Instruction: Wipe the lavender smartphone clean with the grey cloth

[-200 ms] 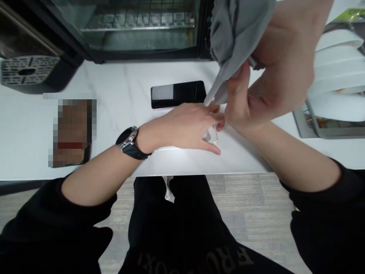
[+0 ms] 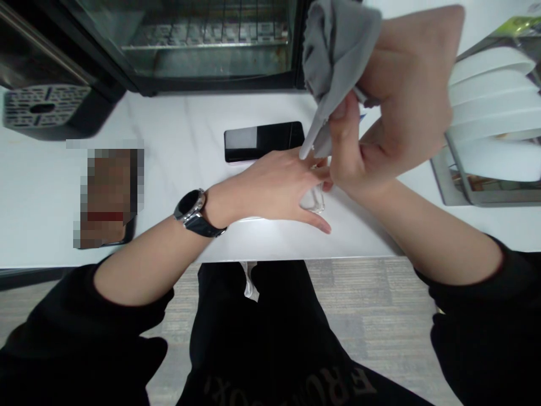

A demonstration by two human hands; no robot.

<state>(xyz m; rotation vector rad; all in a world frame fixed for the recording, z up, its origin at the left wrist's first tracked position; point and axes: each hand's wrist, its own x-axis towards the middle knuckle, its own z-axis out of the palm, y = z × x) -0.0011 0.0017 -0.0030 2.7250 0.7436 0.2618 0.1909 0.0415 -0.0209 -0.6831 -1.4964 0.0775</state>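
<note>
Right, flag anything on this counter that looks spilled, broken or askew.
Nothing stands out. The left hand rests on a clear item, the right hand holds a grey cloth, and the dark phone lies flat on the white counter.

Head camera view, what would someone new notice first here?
The right hand, raised at upper right, grips a bunched grey cloth. Below it, the left hand, with a black wristwatch, rests on a small clear object on the white counter. A dark phone lies just beyond.
</note>
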